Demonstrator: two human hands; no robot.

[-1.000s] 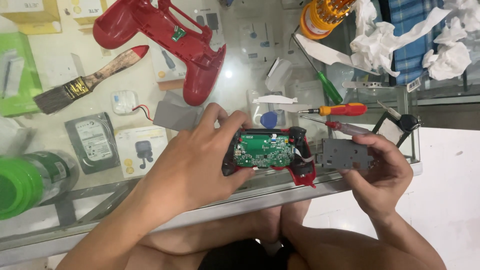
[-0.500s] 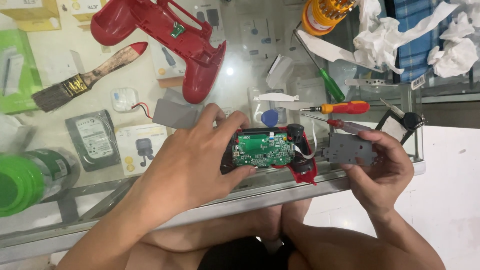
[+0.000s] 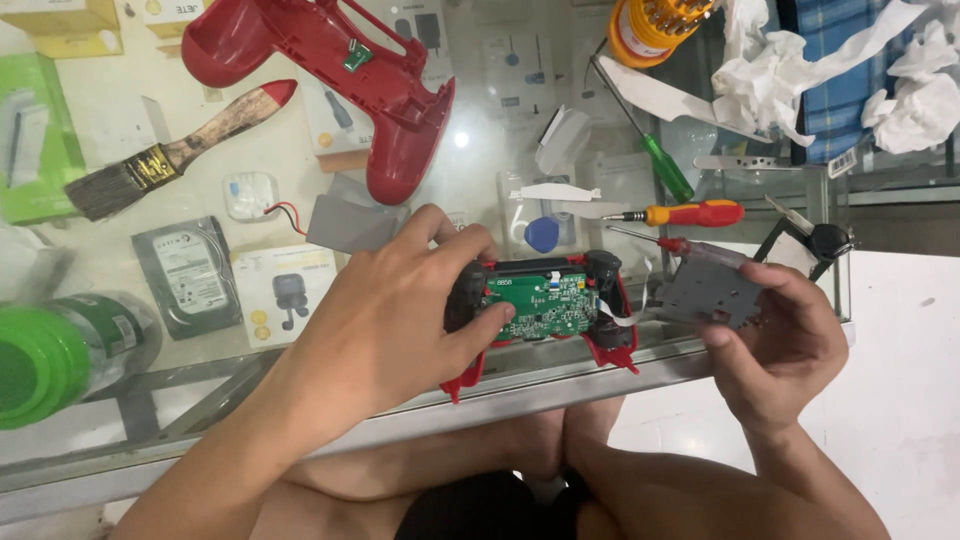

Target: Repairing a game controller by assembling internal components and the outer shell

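An opened red game controller [image 3: 545,305] lies near the front edge of a glass counter, its green circuit board [image 3: 540,303] facing up. My left hand [image 3: 400,310] grips the controller's left side, thumb resting on the board. My right hand [image 3: 780,345] holds a grey plastic plate [image 3: 712,290] just right of the controller; a thin white ribbon cable [image 3: 628,320] runs between plate and controller. The controller's red back shell [image 3: 330,75] lies apart at the top of the counter.
A paintbrush [image 3: 170,150], a hard drive [image 3: 188,275], a small white battery pack [image 3: 250,195], a grey pad [image 3: 350,222], a green jar lid [image 3: 35,365], red-handled [image 3: 690,213] and green-handled [image 3: 665,168] screwdrivers, an orange bit holder [image 3: 650,25] and crumpled tissues [image 3: 790,75] lie around.
My right hand has drawn the grey plate slightly away from the controller, to the right. The left hand keeps its hold with the thumb shifted onto the board.
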